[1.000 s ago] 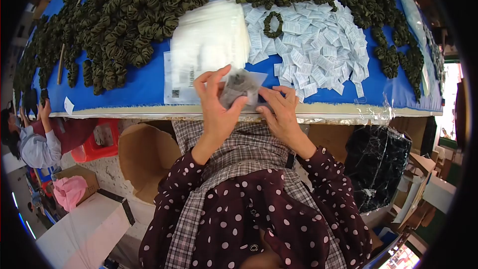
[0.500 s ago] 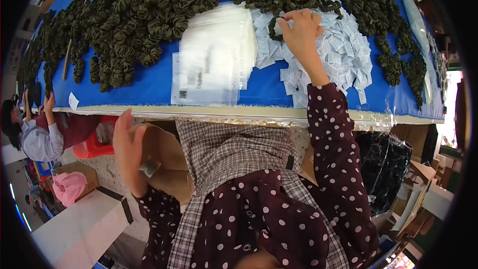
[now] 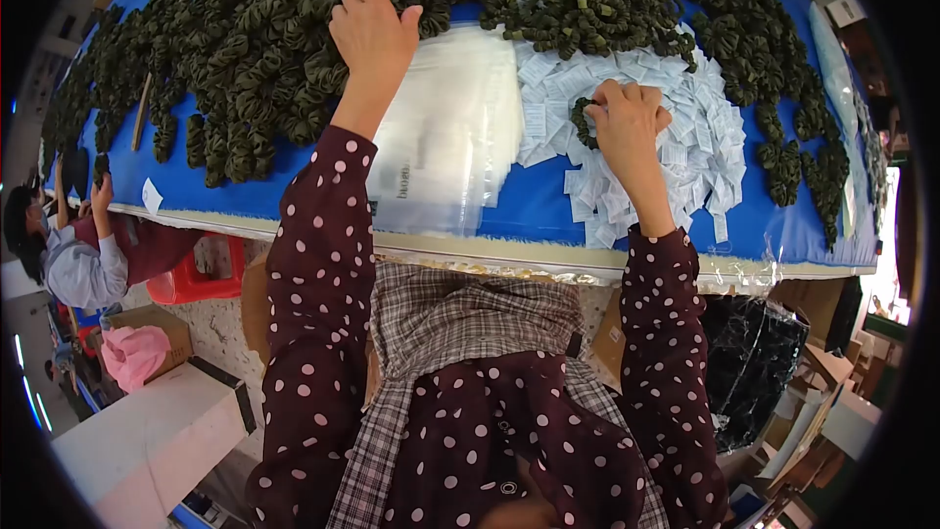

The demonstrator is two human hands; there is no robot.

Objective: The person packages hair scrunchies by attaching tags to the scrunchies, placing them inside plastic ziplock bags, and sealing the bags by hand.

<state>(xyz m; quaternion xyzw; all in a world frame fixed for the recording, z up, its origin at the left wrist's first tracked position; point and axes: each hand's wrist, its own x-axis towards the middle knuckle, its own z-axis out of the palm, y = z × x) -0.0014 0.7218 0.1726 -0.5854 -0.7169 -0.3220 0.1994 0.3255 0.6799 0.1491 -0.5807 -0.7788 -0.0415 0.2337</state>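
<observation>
My left hand (image 3: 374, 31) reaches onto the near edge of the big pile of dark green scrunchies (image 3: 264, 49); what its curled fingers hold, if anything, is hidden. My right hand (image 3: 629, 127) pinches a small dark green scrunchie (image 3: 585, 123) above the heap of white printed labels (image 3: 710, 137). Between the hands lies a stack of clear plastic bags (image 3: 455, 118), partly covered by my left wrist. Behind the labels sits a pile of smaller dark green scrunchies (image 3: 587, 0).
More scrunchies (image 3: 778, 78) hang along the right of the blue table (image 3: 539, 211). At the far left another person (image 3: 83, 255) works at the table. A red stool (image 3: 201, 274), a white box (image 3: 157, 431) and a black wrapped bundle (image 3: 749, 362) stand below.
The filled small bag left my hands; it showed over the cardboard box half a second ago. My left hand has moved up to the big pile. My right hand has drawn the small scrunchie nearer.
</observation>
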